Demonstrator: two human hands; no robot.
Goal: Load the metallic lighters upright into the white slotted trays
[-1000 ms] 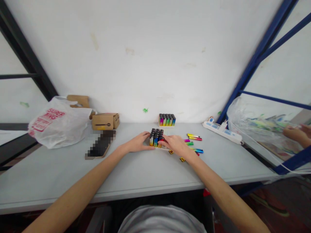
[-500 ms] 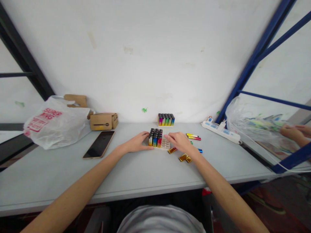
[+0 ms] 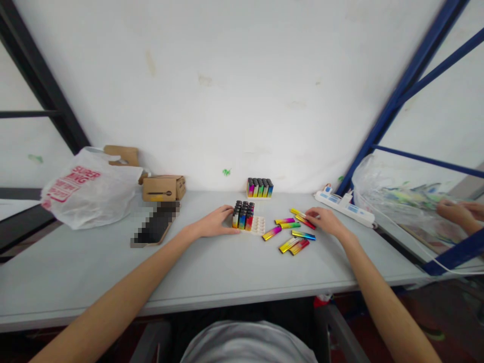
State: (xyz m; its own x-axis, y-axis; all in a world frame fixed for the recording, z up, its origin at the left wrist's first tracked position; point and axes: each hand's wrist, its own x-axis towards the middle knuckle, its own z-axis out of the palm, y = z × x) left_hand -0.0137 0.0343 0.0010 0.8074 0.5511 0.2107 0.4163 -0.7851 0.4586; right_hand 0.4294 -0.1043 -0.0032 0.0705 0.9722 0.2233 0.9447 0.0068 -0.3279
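Note:
My left hand [image 3: 216, 222] rests at the left side of a white tray [image 3: 259, 225], its thumb along the front and its fingers behind. Black-topped lighters [image 3: 242, 216] stand upright in rows in the tray's left part; the holes at its right end are bare. To the right, my right hand [image 3: 324, 220] has its bent fingers at the ends of a yellow lighter [image 3: 298, 213] and a red-and-yellow lighter [image 3: 305, 222], pinching at them. Several more shiny lighters [image 3: 289, 225] lie flat between the tray and that hand, among them a blue-and-yellow lighter [image 3: 304, 235].
A second full lighter tray [image 3: 259, 188] stands by the wall. A power strip [image 3: 346, 206] lies at the right, near the blue frame [image 3: 381, 118]. On the left are a phone [image 3: 157, 224], a cardboard box [image 3: 163, 188] and a white plastic bag [image 3: 93, 189].
My right hand has left the tray and moved right to the loose lighters. Two of these now lie more slanted. My left hand has stayed at the tray.

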